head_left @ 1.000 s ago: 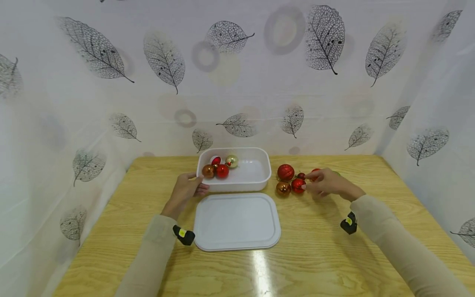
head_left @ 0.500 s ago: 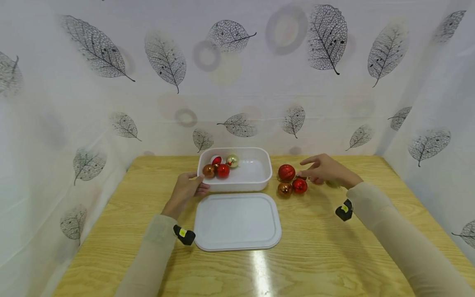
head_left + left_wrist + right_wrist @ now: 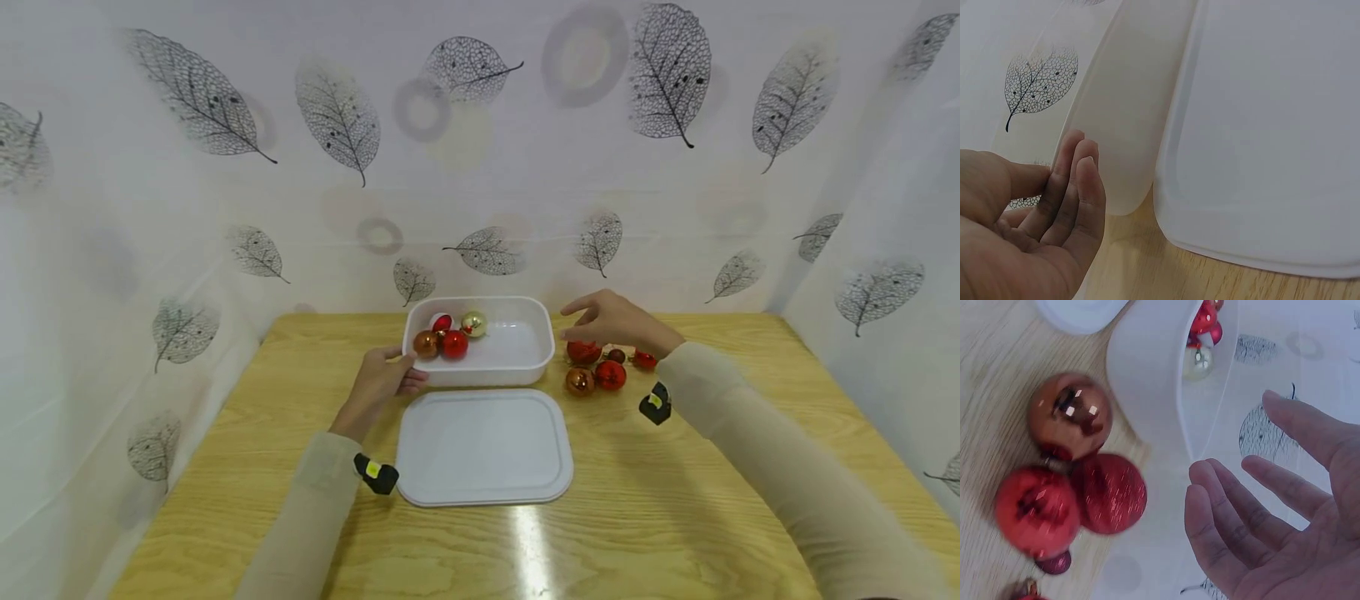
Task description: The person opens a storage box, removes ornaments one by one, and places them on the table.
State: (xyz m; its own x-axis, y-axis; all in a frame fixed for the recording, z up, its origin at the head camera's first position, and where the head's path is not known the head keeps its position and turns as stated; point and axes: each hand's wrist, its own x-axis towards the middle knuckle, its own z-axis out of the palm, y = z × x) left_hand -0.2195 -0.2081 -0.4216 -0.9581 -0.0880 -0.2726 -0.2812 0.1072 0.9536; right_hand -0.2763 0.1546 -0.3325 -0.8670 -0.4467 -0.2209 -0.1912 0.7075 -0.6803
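Note:
In the head view my left hand (image 3: 380,382) holds the left front corner of a white plastic box (image 3: 498,377). The left wrist view shows its curled fingers (image 3: 1090,181) against the box's outer wall, thumb on the other side. Inside the box lie several baubles: a red one (image 3: 454,344), a copper one (image 3: 426,343), a gold one (image 3: 474,323) and a red-and-white one. My right hand (image 3: 621,321), fingers loosely spread and holding nothing, hovers over a textured red bauble (image 3: 583,353), right of the box. Nearby are a copper bauble (image 3: 1070,415) and a shiny red bauble (image 3: 1038,509).
A flat white lid (image 3: 483,447) lies on the wooden table (image 3: 637,517) in front of the box. A small dark red bauble (image 3: 616,356) and another red bauble (image 3: 644,360) sit at the cluster's right. A leaf-patterned curtain (image 3: 480,183) closes off the back and sides.
My right hand has lifted away from the baubles and moved left toward the box, uncovering those on the right. My left hand stays at the box corner. The baubles in the box look unchanged.

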